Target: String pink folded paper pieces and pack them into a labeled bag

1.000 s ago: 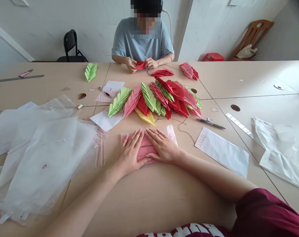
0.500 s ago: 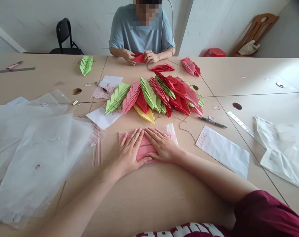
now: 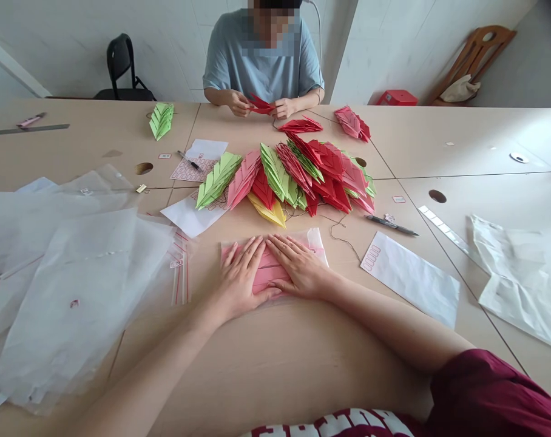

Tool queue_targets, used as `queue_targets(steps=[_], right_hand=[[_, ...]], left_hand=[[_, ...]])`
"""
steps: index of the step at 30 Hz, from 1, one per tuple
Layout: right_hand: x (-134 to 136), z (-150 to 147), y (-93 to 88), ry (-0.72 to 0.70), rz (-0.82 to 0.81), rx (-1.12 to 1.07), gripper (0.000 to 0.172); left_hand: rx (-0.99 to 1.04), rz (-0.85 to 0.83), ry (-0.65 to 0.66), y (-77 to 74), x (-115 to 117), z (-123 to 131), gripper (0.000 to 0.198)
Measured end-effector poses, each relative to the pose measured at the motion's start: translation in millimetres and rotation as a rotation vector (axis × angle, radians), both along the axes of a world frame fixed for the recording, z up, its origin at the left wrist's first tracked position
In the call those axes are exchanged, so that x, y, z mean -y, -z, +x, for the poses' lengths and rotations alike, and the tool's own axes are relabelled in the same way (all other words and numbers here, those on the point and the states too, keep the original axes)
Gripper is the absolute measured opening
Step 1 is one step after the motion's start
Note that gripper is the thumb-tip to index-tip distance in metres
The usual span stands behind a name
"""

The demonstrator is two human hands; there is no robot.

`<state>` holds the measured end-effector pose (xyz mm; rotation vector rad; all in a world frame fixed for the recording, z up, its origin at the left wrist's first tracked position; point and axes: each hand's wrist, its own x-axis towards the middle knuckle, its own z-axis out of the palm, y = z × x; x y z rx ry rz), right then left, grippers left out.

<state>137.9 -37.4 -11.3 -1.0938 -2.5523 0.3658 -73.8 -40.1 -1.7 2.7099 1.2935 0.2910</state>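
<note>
Pink folded paper in a clear plastic bag (image 3: pixel 267 276) lies flat on the table in front of me. My left hand (image 3: pixel 244 276) rests on its left half, fingers stretched out. Across the right half lies my right hand (image 3: pixel 300 267), also flat with straight fingers. The fingertips of both hands nearly meet at the top of the bag, and the thumbs come close below. Just beyond the hands is a pile of folded paper leaves (image 3: pixel 284 173) in green, pink, red and yellow. A thin cord (image 3: pixel 343 240) trails from the pile.
Clear plastic bags (image 3: pixel 75 291) overlap on the left. On the right lie a pen (image 3: pixel 392 226), a white sheet (image 3: pixel 409 279) and a crumpled white bag (image 3: pixel 514 279). Across the table a co-worker (image 3: pixel 264 67) holds red folded paper (image 3: pixel 261 105). A green paper leaf (image 3: pixel 161 121) lies far left.
My hands stay pressed on the bagged pink paper with almost no movement. The co-worker's hands have shifted slightly, and the red paper between them has changed its angle. The view has drifted a little.
</note>
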Motion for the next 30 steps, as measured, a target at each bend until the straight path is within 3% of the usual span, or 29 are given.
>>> queue_targets(steps=[8,16,22,30], right_hand=[[9,-1,-8.1,0.019,0.143,0.047,0.084],[3,3,-15.5,0.009,0.163,0.068,0.075],[4,-8,-13.2,-0.132,0.095,0.053,0.078],[5,-10,-8.8,-0.147,0.029,0.05,0.078]], left_hand=[[0.021,0.007,0.028,0.3,0,-4,0.1],[0.069,0.034,-0.027,-13.0,0,-17,0.1],[0.037,0.012,0.026,-1.6,3,-13,0.108],[0.008,0.017,0.027,5.7,1,-12,0.109]])
